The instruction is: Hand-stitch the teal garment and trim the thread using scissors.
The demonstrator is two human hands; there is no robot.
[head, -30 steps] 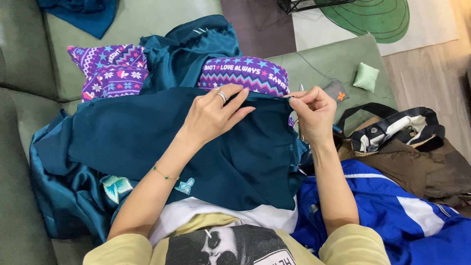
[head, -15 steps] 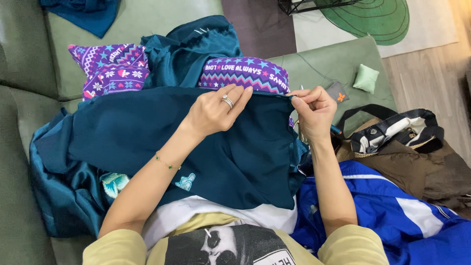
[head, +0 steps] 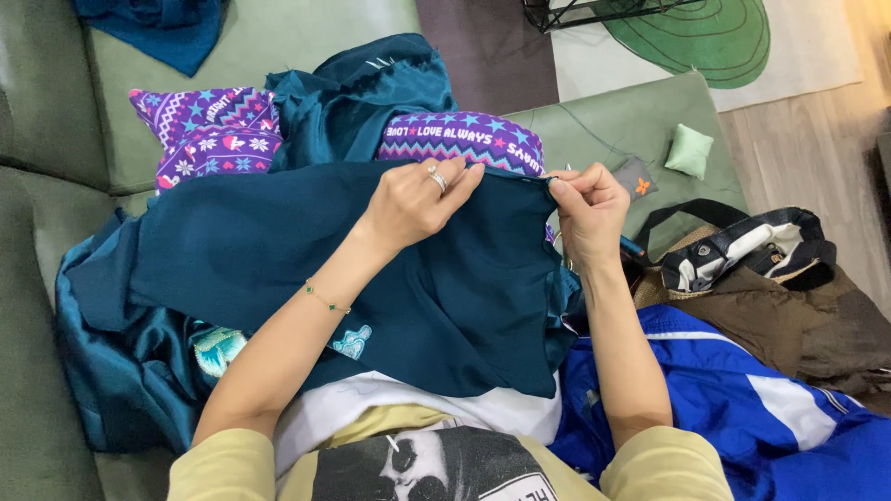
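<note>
Teal fabric [head: 278,250] edge, pinched between left hand [head: 413,199], right hand [head: 587,209]

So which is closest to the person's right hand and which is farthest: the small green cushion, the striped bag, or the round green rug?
From the right hand:
1. Small pale green square cushion, just up and to the right on the sofa.
2. Black and white striped bag, lower right, slightly farther.
3. Round dark green rug, far away at the top, on the floor.

The far-left dark blue satin cloth [head: 153,28] and far-right round green rug [head: 705,37] are cut off by the top edge.
</note>
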